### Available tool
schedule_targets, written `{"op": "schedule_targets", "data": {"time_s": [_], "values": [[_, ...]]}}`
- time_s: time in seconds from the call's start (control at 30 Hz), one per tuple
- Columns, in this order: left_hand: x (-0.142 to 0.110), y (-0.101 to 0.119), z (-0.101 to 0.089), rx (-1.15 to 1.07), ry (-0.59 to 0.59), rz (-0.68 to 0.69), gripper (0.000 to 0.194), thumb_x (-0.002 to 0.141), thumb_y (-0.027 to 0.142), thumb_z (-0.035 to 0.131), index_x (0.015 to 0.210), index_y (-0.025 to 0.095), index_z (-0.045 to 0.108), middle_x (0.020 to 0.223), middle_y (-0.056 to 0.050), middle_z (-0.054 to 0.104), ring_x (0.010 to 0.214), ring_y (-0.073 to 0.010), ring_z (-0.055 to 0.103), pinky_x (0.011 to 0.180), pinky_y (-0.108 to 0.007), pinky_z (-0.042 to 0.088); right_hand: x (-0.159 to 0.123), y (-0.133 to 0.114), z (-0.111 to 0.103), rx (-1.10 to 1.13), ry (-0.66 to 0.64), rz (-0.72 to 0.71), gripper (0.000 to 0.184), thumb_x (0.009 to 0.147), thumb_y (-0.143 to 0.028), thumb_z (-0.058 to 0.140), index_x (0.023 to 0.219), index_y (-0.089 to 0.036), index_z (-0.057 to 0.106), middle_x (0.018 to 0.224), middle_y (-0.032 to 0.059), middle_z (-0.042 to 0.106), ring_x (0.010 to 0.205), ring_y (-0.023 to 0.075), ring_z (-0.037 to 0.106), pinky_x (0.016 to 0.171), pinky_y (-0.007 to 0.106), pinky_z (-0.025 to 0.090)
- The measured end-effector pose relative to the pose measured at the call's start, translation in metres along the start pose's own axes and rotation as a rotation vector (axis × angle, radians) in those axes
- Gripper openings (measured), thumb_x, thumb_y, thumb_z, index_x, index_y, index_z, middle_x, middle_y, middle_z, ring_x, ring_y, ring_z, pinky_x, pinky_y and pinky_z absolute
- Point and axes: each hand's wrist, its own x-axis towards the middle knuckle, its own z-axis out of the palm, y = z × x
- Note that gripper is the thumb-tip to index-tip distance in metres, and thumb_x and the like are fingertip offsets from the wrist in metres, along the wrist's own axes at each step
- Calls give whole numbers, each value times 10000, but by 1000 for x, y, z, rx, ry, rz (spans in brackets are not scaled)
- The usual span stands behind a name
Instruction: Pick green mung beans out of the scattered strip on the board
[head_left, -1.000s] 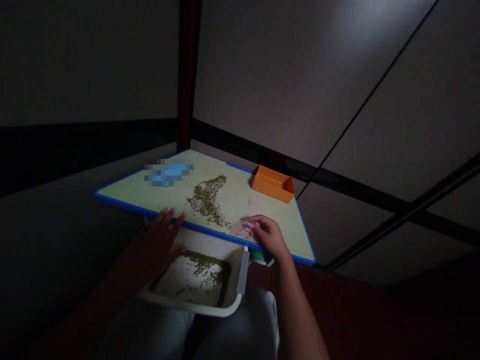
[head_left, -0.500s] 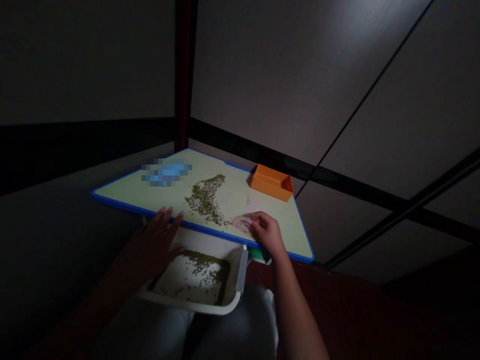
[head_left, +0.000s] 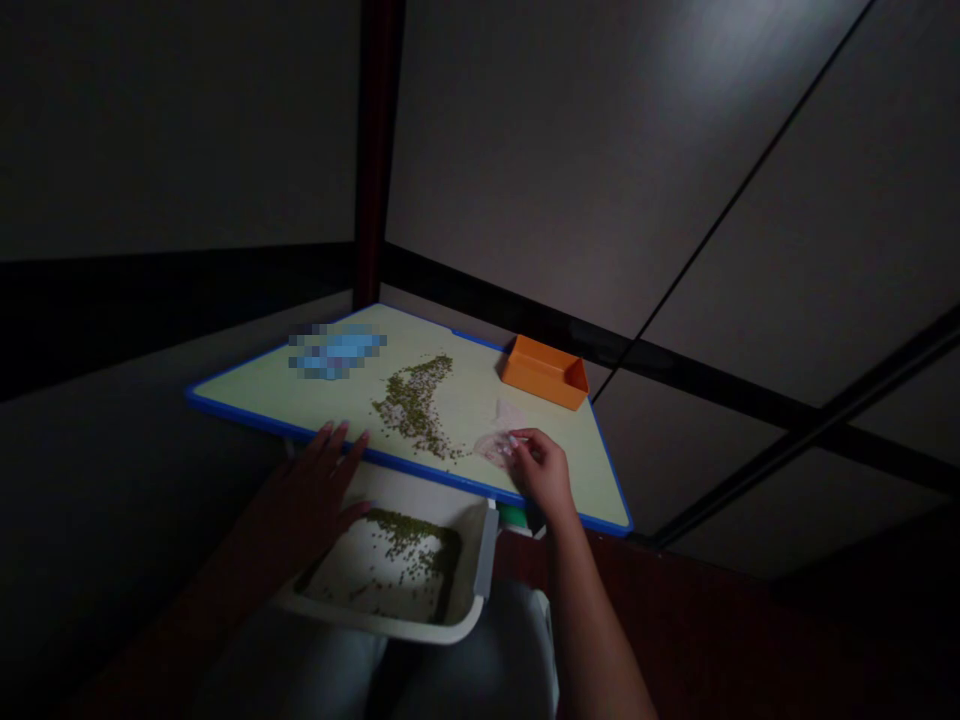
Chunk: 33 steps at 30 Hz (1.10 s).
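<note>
Shifted slightly toward 3 o'clock, the right hand (head_left: 541,472) has drawn a clear plastic bag (head_left: 496,447) a little away from the beans. Furthest left, the left hand (head_left: 307,490) lies spread, its fingertips on the board's near edge and its thumb reaching down toward a white plastic tray (head_left: 382,622) at 6 o'clock, which sits over the person's grey trousers (head_left: 480,660). Green mung beans (head_left: 414,408) lie in a loose strip on the board, between the hands, and more are scattered in the tray. The right fingers pinch the bag; whether anything is inside it is too hard to tell.

A careless tug on the bag, or a brush of the wrist, could probably send loose beans rolling, and shifting knees could tip the tray.

The pale yellow-green board (head_left: 465,385) has a blue rim, with a blurred blue object (head_left: 337,352) toward 11 o'clock and an orange box (head_left: 544,372) at 1 o'clock. Beyond it, a dark red post (head_left: 376,150) rises at 12 o'clock beside dim grey wall panels (head_left: 750,200).
</note>
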Motion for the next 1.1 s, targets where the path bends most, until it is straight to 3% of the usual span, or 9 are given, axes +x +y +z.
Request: {"op": "schedule_targets", "data": {"time_s": [0.3, 0.67, 0.87, 1.1], "values": [[-2, 0, 3, 40, 29, 11, 716, 897, 469, 455, 1531, 173, 306, 1599, -234, 385, 1487, -395, 351, 1040, -536, 445, 0, -4, 2, 31, -45, 33, 282, 776, -389, 613, 923, -180, 732, 694, 11, 686, 611, 168, 592, 610, 275, 466], [-1, -1, 4, 78, 39, 26, 712, 901, 512, 435, 1519, 175, 328, 1583, -246, 404, 1466, -403, 387, 966, -531, 498, -2, -2, -1, 26, -90, -33, 245, 777, -375, 633, 882, -183, 742, 685, 12, 678, 610, 157, 568, 596, 260, 450], [-2, -1, 4, 22, 43, 26, 729, 896, 503, 448, 1530, 169, 309, 1587, -244, 397, 1475, -403, 368, 1052, -548, 442, 0, 3, 0, -28, -44, 2, 257, 783, -396, 613, 888, -193, 730, 645, -4, 645, 588, 159, 558, 562, 254, 418], [-2, 1, 3, 9, 28, -3, 699, 912, 503, 411, 1525, 180, 327, 1598, -234, 386, 1479, -406, 360, 1011, -553, 465, 1, 7, 1, 13, -116, 6, 244, 777, -333, 612, 931, -188, 735, 652, -13, 626, 586, 149, 533, 545, 237, 402]]}}
